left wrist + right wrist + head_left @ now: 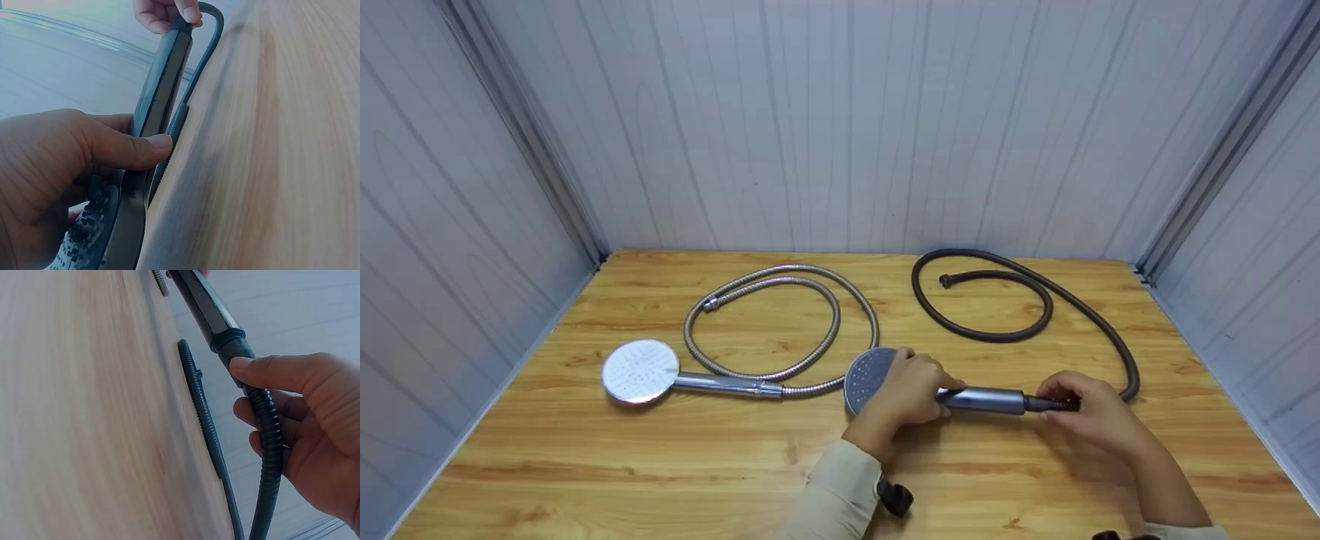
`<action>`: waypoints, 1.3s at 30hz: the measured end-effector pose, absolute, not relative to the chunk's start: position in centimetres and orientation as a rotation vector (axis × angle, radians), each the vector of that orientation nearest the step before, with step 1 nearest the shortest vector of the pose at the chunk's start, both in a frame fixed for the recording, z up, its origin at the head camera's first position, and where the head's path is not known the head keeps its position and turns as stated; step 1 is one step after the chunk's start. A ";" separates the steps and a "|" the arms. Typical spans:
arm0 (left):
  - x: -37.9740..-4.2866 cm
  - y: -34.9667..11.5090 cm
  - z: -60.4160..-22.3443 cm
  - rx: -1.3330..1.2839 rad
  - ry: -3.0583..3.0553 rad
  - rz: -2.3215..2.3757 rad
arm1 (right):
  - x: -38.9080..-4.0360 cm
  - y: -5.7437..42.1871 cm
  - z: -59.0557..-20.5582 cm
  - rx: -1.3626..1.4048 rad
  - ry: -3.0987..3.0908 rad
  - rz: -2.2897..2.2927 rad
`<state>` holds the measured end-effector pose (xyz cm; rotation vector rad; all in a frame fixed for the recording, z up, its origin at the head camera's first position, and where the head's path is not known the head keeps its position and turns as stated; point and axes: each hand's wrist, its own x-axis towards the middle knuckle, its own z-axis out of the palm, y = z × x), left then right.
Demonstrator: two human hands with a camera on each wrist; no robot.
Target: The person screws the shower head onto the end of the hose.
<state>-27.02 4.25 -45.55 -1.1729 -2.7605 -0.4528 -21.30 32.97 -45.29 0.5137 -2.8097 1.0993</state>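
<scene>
My left hand [913,386] grips a grey shower head [865,379] near its neck, the thumb laid across the handle in the left wrist view. The handle [986,400] points right, its end meeting a black connector [233,349] on a dark ribbed hose [269,439]. My right hand [1091,412] pinches that connector between thumb and fingers, with the hose running down past the palm. From there the hose loops back across the table to a loose end nut [946,280].
A chrome shower head [640,371] lies at the left, joined to a coiled silver metal hose [840,315] that passes behind the grey head. Wood-grain table [660,472] beneath everything; pale panel walls [840,127] stand at the back and both sides.
</scene>
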 end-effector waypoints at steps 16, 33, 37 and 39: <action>-26.8 4.3 -46.0 -1.189 -2.758 -0.462 | -21.1 33.2 -45.7 0.539 -2.825 1.150; -26.9 4.2 -45.6 -1.178 -2.741 -0.440 | -21.2 33.0 -45.3 0.514 -2.840 1.151; -27.0 4.2 -45.6 -1.179 -2.761 -0.454 | -21.2 33.1 -45.2 0.503 -2.840 1.152; -27.0 4.2 -45.5 -1.171 -2.766 -0.465 | -21.2 33.1 -45.1 0.510 -2.837 1.136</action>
